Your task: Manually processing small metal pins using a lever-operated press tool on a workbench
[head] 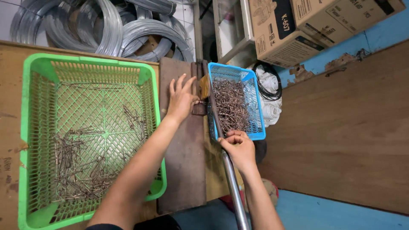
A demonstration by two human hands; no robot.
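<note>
Right hand (240, 147) is wrapping tight around a metal lever bar (230, 179), fist closed, forearm angling up from below. Left hand (181, 100) is lying open w/ fingers spread, pressing flat on the dark steel plate (183, 170) btwn a green basket (30, 127) and a blue basket (257, 123) of bent wire bits. Two brown cardboard boxes (294, 30) w/ black print are sitting top right.

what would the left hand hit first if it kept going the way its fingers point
The left hand lies flat on the dark metal plate, fingers aimed at its far end. Likely only plate edge, then the wire coils beyond; depth is unclear.
</note>
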